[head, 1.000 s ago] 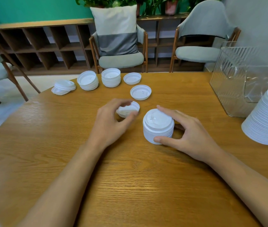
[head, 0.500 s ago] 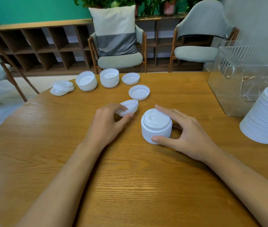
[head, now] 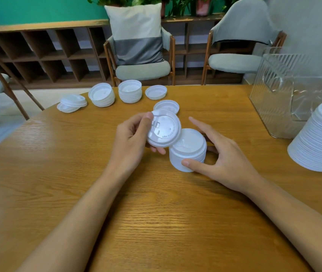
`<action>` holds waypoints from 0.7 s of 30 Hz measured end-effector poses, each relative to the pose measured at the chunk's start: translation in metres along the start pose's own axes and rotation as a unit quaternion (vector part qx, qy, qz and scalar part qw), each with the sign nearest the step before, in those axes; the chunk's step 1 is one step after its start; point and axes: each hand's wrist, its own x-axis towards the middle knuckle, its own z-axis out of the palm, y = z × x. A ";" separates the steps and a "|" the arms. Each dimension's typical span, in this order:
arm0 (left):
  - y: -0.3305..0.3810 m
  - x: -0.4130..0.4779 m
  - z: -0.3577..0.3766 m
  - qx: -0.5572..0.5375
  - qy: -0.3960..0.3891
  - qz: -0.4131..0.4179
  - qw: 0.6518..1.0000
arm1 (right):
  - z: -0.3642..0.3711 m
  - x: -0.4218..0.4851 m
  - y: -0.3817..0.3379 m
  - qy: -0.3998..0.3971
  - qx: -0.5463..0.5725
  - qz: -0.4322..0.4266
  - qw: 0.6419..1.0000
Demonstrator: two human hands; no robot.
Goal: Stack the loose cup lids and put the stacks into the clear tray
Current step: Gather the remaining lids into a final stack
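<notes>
My left hand [head: 132, 140] pinches a single white lid [head: 165, 130] and holds it tilted, top side toward me, just above and left of a short stack of lids [head: 188, 152] on the wooden table [head: 156, 222]. My right hand [head: 221, 156] curls around that stack, thumb at its front, fingers behind it. Further back lie one loose lid [head: 167, 107], another loose lid [head: 155, 92], two small stacks [head: 130, 91] [head: 102, 95] and a loose pile [head: 71, 103]. The clear tray [head: 285, 99] stands at the right; a tall stack [head: 321, 138] is in front of it.
Chairs stand beyond the table's far edge, one with a grey and white cushion [head: 136, 34], and a wooden shelf unit [head: 38, 54] runs along the wall. The table edge curves away at the left.
My left hand has lifted the lid off the table and turned it over toward the stack. My right hand has stayed on the stack.
</notes>
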 end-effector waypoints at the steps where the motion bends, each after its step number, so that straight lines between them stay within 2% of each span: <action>1: 0.000 -0.001 0.002 0.001 -0.006 -0.002 1.000 | 0.000 0.000 0.000 0.000 0.005 -0.001 1.000; 5: -0.006 -0.005 0.011 0.061 -0.006 -0.017 0.998 | 0.001 0.000 -0.002 -0.005 0.013 -0.013 1.000; 10: -0.012 -0.008 0.019 0.195 0.018 0.024 0.980 | 0.001 -0.001 -0.003 -0.002 -0.022 -0.036 0.999; 13: -0.012 -0.007 0.018 0.242 -0.010 0.026 0.970 | 0.002 0.000 -0.001 0.006 -0.027 -0.039 0.999; 19: -0.006 -0.007 0.002 0.140 -0.171 0.005 0.975 | 0.002 0.000 0.001 0.011 -0.028 -0.040 0.999; 21: -0.005 -0.007 0.002 0.135 -0.168 0.006 0.977 | 0.002 0.000 0.002 0.006 -0.018 -0.030 0.999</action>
